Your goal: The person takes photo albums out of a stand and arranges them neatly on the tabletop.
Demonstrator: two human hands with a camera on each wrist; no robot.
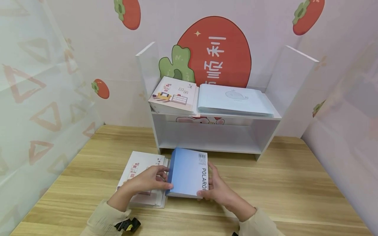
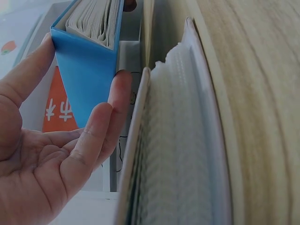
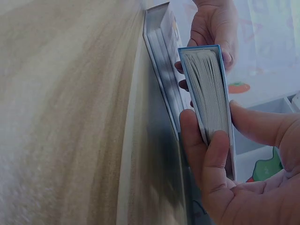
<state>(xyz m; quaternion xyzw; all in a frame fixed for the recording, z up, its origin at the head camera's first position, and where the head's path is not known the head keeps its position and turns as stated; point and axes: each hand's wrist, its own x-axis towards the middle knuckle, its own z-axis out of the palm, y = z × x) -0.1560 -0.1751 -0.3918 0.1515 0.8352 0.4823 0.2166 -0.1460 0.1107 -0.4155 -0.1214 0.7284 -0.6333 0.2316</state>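
A blue photo album [image 1: 187, 173] marked "POLAROI" is held above the table between both hands. My left hand [image 1: 152, 179] pinches its spine side, thumb on the cover and fingers beneath. At the opposite edge, my right hand [image 1: 218, 186] grips it with the thumb on top; several fingers show along the underside in the right wrist view. The page edges [image 3: 205, 89] of the album face that wrist camera. Under my left forearm lies a white illustrated album [image 1: 137, 164], apparently stacked on another; its thick pages [image 2: 176, 140] show in the left wrist view.
A white two-level shelf [image 1: 206, 136] with tall side panels stands behind the hands on the wooden table [image 1: 295, 183]. Its upper board bears a white illustrated album [image 1: 174, 95] at left and a pale blue whale album [image 1: 233, 100] at right. Printed cloth walls surround the table.
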